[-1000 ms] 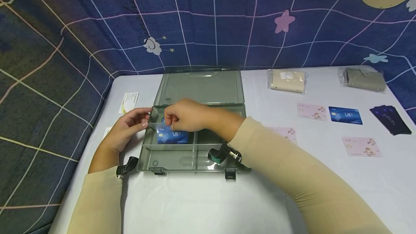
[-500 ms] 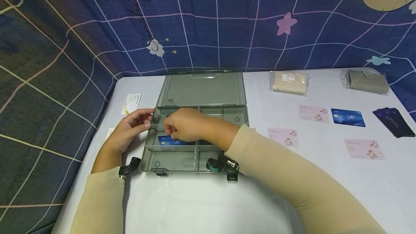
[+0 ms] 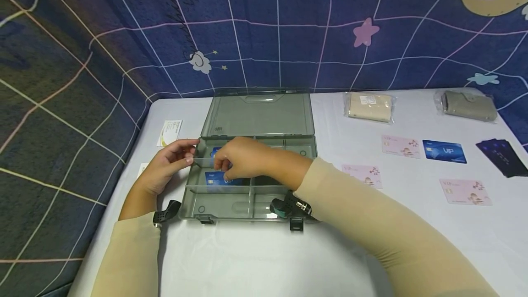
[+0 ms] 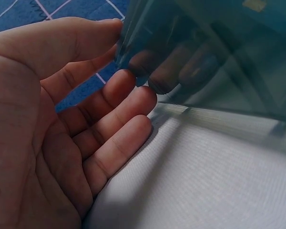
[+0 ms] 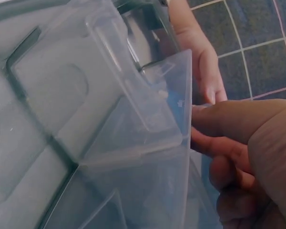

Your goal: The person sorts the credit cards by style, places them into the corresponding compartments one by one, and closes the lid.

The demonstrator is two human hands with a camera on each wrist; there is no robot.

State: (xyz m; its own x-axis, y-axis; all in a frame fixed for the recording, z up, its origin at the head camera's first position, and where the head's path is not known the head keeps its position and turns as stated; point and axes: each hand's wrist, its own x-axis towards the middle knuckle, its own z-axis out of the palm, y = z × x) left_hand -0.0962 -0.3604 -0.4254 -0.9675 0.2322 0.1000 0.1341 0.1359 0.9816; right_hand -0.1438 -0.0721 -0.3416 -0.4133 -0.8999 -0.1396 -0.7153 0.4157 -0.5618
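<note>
A translucent grey-green divided box (image 3: 231, 207) stands with its lid (image 3: 257, 118) folded back. My right hand (image 3: 247, 159) reaches into its left part, fingers curled, thumb and forefinger at a blue VIP card (image 3: 213, 178) in the middle-left compartment. In the right wrist view the thumb (image 5: 214, 117) lies right at the edge of a clear divider (image 5: 181, 181), with blue showing behind it. Further back, another blue card (image 3: 214, 151) shows partly under the hand. My left hand (image 3: 165, 166) rests its loosely bent fingertips against the box's left side, thumb tip near the rim.
On the right lie pink cards (image 3: 400, 145), a blue VIP card (image 3: 444, 151) and fanned dark cards (image 3: 504, 157). Two wrapped wallets, beige (image 3: 368, 107) and grey (image 3: 468, 105), lie behind. A white card (image 3: 169, 133) lies left of the box. A patterned curtain (image 3: 264, 26) hangs behind the table.
The blue VIP card, tilted up in my right hand a second ago, has gone lower into the middle-left compartment. My right hand has shifted slightly right; my left hand stays at the box's side.
</note>
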